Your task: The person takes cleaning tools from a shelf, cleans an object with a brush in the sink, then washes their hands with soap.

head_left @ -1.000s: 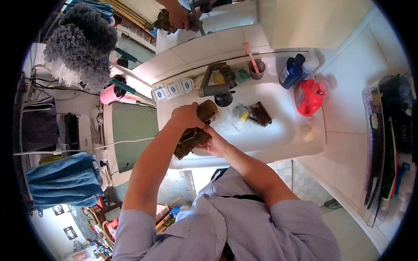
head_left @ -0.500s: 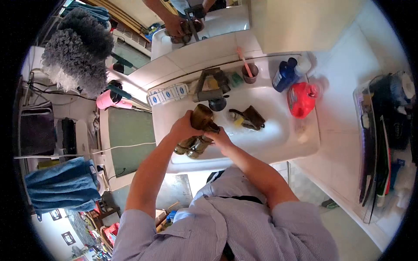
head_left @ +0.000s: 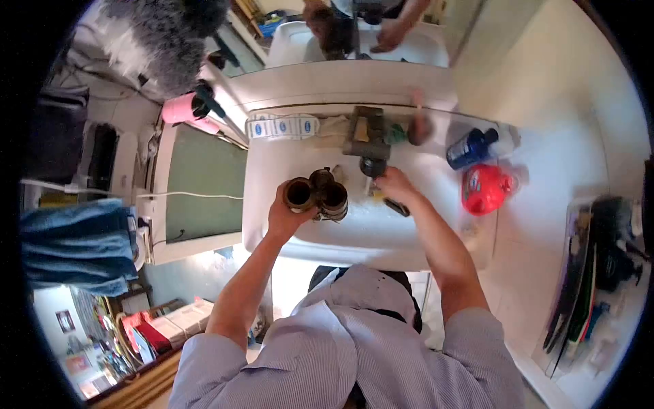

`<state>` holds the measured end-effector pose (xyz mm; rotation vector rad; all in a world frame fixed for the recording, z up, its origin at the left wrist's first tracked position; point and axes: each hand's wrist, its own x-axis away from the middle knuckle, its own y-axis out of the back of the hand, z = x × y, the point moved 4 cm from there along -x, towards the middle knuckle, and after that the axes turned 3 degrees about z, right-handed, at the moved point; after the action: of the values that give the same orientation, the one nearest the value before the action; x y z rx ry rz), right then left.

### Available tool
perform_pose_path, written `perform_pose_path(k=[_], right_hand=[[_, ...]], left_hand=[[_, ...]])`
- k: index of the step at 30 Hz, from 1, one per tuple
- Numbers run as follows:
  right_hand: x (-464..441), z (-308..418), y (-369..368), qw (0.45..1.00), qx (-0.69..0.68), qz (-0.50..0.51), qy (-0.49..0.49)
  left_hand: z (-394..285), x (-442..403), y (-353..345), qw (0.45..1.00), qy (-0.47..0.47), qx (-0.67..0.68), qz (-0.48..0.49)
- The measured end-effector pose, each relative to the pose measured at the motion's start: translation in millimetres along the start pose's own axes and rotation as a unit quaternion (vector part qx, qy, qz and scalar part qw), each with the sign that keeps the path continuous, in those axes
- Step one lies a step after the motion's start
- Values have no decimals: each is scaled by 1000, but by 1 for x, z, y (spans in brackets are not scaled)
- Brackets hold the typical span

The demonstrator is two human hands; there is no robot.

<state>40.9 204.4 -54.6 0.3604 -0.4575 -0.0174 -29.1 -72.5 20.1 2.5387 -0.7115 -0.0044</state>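
Observation:
My left hand [head_left: 287,217] is wrapped round a brown, hollow ornament-like piece [head_left: 316,198] with dark round openings facing up. It is held over the left side of the white washbasin [head_left: 436,235]; its exact kind is unclear. My right hand [head_left: 396,187] is stretched out, slightly blurred, close below the round black end of the dark tap [head_left: 372,166]. Its fingers look apart and empty, though contact with the tap cannot be made out. Beneath it, a dark elongated object [head_left: 396,207] lies in the basin, partly hidden by the hand.
A white-and-blue packet [head_left: 283,127] lies along the back rim. To the right stand a blue bottle [head_left: 470,150] and a red jug [head_left: 485,189]. A brown cup [head_left: 419,128] sits behind the basin. A pink hair dryer [head_left: 178,111] is at left.
My right hand has let go of the brown piece and moved right towards the tap. My left hand now holds the piece alone, with its openings turned up. The view has shifted.

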Motion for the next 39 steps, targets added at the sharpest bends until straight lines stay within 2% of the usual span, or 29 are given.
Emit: perform_pose_path(k=[2,3,5,7,12,15,17,18,19,21,25,27,30,33,34,36,37,39], right_hand=[[-18,18,17,999,32,-5,-15],[-36,8,17,986,141,-28,85],[-37,35,23,948,260,5,183],[-44,29,18,948,258,14,188],[-65,-30,-11,980,142,-84,106],[-63,-88,-40,984,73,-132,97],[-46,-114,-65,985,51,-133,102],[-32,-108,-72,987,56,-114,103],[-19,-102,-80,988,60,-95,104],[14,-74,-84,987,147,-40,-48],[38,-104,-80,977,175,-41,-117],[44,-113,-75,957,243,-27,-159],[45,-124,-70,947,260,-58,-182],[41,-128,-65,947,262,-62,-175],[34,-138,-65,950,260,-54,-167],[21,-165,-65,924,348,-63,-141],[21,-155,-69,927,345,-56,-134],[34,-117,-57,893,391,-27,-222]], left_hand=[[-15,10,11,999,16,-46,-13],[-23,17,15,999,14,-48,-12],[-31,28,28,998,23,-50,-29],[-36,36,36,997,9,-71,-38],[-34,54,57,996,12,-72,-60],[-32,64,74,996,-12,-62,-69],[-22,69,89,991,-39,-60,-109],[-10,68,94,992,-34,17,-117],[-6,68,102,992,-34,17,-119],[3,68,115,996,-2,-19,-84],[32,66,127,995,-27,-24,-93],[55,65,132,996,-26,22,-80],[46,67,138,996,-1,58,-74],[52,68,146,996,18,36,-81],[52,69,146,997,0,29,-77],[44,72,147,997,-22,16,-74],[43,75,146,997,-17,8,-80],[37,74,147,994,-23,-2,-111]])
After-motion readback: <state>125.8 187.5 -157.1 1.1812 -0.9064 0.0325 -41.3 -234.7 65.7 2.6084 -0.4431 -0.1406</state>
